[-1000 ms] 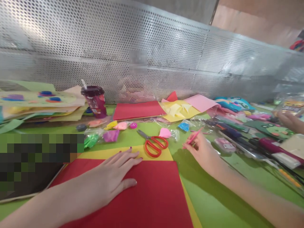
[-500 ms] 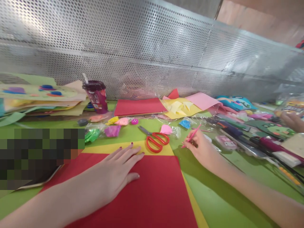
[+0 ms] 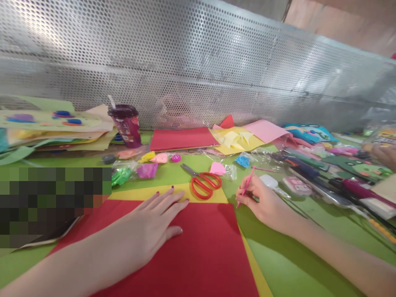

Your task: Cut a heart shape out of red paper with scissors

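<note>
My left hand (image 3: 154,225) lies flat, fingers spread, on a red sheet (image 3: 204,255). Under the red sheet, a yellow sheet (image 3: 133,193) shows along the far and right edges. Just right of the sheets, my right hand (image 3: 266,204) pinches a thin pink clay modelling tool (image 3: 248,182), slanted with its lower tip near the green table. Scissors (image 3: 194,175) with red handles rest beyond my left fingertips, partly over the yellow sheet. Past them are pink clay (image 3: 218,168), purple clay (image 3: 147,170) and a bag of green clay (image 3: 121,176).
A purple drink cup (image 3: 130,132) with a straw stands at the back left beside stacked papers (image 3: 89,134). Pens and craft pieces crowd the right, with a pink case (image 3: 297,185). A perforated metal panel (image 3: 185,62) closes off the back. Another person's blurred hand shows far right.
My right hand has moved slightly down and nearer, tilting the pink clay modelling tool more upright. My left hand stays flat on the red sheet.
</note>
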`<state>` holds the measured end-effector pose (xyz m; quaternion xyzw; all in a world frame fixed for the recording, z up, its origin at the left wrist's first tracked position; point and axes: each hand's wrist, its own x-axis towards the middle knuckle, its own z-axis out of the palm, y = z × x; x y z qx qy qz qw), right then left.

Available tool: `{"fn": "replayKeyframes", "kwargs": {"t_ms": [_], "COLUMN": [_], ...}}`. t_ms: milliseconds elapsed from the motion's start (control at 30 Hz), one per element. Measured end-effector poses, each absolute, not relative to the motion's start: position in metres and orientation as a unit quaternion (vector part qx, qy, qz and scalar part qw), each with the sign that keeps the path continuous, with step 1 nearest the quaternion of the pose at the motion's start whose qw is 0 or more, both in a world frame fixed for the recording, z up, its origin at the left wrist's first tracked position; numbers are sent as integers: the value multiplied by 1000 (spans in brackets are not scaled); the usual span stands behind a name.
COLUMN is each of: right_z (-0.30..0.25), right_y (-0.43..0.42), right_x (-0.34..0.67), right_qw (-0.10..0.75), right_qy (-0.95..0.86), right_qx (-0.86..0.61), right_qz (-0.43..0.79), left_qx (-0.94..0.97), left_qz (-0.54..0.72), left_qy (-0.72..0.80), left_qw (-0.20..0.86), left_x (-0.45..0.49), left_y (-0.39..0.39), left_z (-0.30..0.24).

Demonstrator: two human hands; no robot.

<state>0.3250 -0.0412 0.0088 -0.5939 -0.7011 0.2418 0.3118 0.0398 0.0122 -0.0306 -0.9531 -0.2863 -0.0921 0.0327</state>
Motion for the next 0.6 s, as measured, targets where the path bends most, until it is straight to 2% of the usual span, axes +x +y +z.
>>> {"fn": "replayKeyframes", "kwargs": {"t_ms": [267, 600], "right_z": [7, 7], "right_y": [-40, -38], "right_x": [327, 330], "right_qw": [314, 301], "right_qy": [-688, -702], "right_qx": [-618, -589], "right_qz": [214, 262], "left_qx": [-955, -954], "left_qz": [-88, -105], "left_qy": [-283, -282], "left_qw": [21, 14], "left_x": [40, 39], "left_y": [11, 13], "left_z": [-27, -33]}}
